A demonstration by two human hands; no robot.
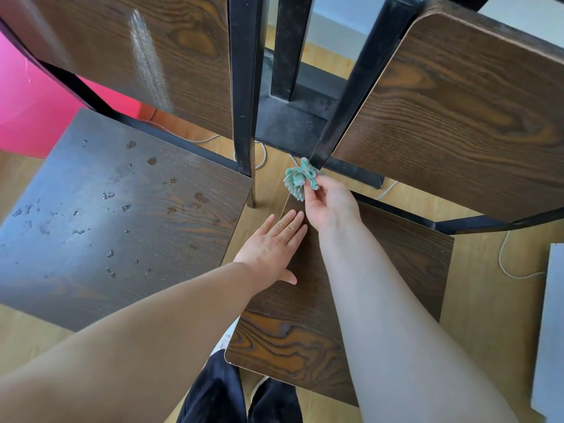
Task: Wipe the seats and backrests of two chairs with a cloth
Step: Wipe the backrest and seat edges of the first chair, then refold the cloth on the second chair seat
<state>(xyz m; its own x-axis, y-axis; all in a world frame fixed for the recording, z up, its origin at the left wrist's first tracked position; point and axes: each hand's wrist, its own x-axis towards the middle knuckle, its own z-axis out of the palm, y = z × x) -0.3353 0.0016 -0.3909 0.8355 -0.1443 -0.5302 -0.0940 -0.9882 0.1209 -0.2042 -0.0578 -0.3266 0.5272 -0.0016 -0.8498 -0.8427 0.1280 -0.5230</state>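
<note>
Though droplet-speckled, dark seat (122, 227), pale floor (476, 300).

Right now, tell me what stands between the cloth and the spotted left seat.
The left chair's black back post stands between the cloth, pinched in the right hand, and the left seat. The left hand lies flat lower down, out of that line.
</note>
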